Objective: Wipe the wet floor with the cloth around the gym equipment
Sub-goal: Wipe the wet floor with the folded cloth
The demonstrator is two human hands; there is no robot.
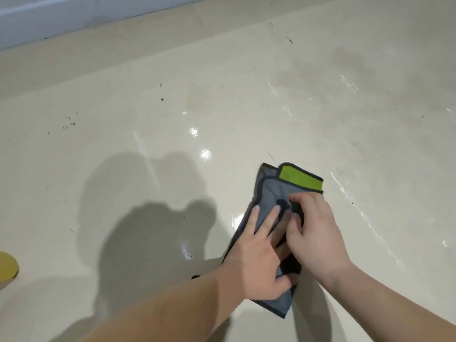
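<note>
A grey cloth (270, 191) with dark edging and a lime-green folded corner lies flat on the glossy beige floor (172, 119). My left hand (259, 253) presses down on its near half with fingers spread. My right hand (318, 233) rests on the cloth beside it, fingers curled into the fabric near the middle. Wet streaks and droplets (365, 218) glisten on the floor to the right of the cloth, and more shine beyond it. The near part of the cloth is hidden under both hands.
A pale wall base (44, 18) runs along the far left. A yellow rounded object (7, 267) shows at the left edge. Small dark specks (69, 124) dot the floor on the left. My shadow falls on the floor left of the cloth.
</note>
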